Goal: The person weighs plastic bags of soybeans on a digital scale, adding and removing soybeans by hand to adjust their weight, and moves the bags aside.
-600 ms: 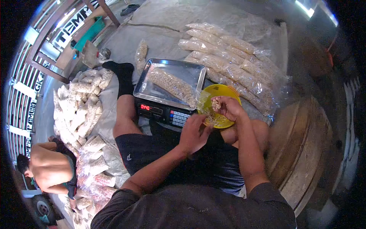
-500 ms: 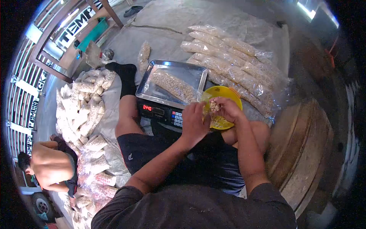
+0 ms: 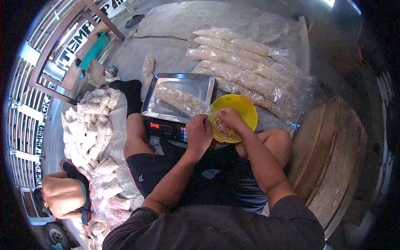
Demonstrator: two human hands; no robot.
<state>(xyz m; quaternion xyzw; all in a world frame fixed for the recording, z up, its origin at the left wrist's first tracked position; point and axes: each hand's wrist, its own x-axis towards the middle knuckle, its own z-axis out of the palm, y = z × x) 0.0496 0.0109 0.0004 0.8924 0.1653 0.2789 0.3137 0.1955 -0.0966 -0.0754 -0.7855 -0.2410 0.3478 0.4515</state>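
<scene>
A clear plastic bag of pale beans (image 3: 179,98) lies slantwise in the metal tray of a digital scale (image 3: 166,130), whose red display seems to read 0440. My left hand (image 3: 199,133) is closed at the bag's near right end, fingers drawn together on the plastic; the fingertips are partly hidden. Beside it, a yellow bowl (image 3: 246,109) holds loose beans (image 3: 225,132). My right hand (image 3: 231,119) is down inside that bowl, its fingers curled over the beans. What those fingers hold is hidden from above.
Several long filled bags (image 3: 250,68) lie in rows beyond the bowl. Another filled bag (image 3: 148,68) rests left of the tray. Smaller packs are heaped (image 3: 89,125) at left, near a crouching person (image 3: 64,196). A round wooden surface (image 3: 333,158) stands at right.
My right hand has dropped from above the bowl, where it held beans, into the bowl. My left hand has closed at the bag's end. The view has shifted slightly.
</scene>
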